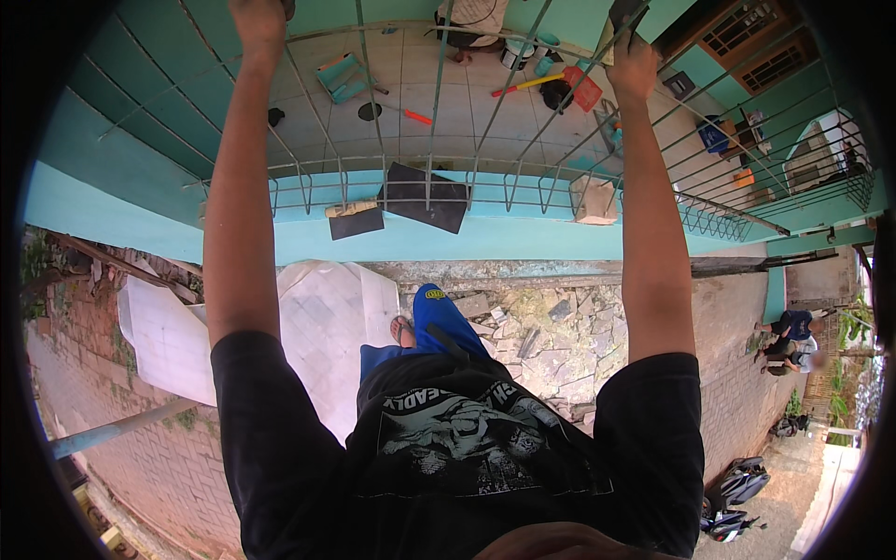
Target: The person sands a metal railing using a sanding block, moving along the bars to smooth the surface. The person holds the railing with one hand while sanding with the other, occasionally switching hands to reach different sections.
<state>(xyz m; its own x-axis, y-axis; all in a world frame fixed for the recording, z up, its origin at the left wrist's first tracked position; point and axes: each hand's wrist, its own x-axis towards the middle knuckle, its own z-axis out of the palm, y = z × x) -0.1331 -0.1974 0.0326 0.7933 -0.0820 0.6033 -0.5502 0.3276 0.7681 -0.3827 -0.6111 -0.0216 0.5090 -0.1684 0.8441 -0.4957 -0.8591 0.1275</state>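
The metal grille point(431, 140) spans the upper half of the view, from 10 o'clock through 12 to 3 o'clock. The right hand point(635, 71), at 1 o'clock, is closed on a dark piece point(623, 15) beside the grille bars; contact between piece and bar cannot be confirmed. The left hand point(260, 22), at 11 o'clock, is raised to the grille and cut off by the upper edge; its grip cannot be determined.

Below the grille runs a light-blue ledge point(523, 245). A large dark sheet point(420, 198) lies on it, just off centre toward 12 o'clock. At 10 o'clock are a smaller dark sheet point(357, 224) and, adjoining it, a yellowish roll point(351, 209). A pale block point(595, 201) stands at 2 o'clock.

Behind the bars is a tiled floor point(401, 56). It carries a teal tray point(342, 78) at 11 o'clock and a red dustpan point(583, 90) at 1 o'clock. Another person point(474, 17) is partly visible at 12 o'clock.

On the wearer's side of the ledge, a white sheet point(327, 303) lies at 9 o'clock and broken slabs point(569, 345) at 4 o'clock. A motorcycle point(739, 485) stands farther out at 4 o'clock.
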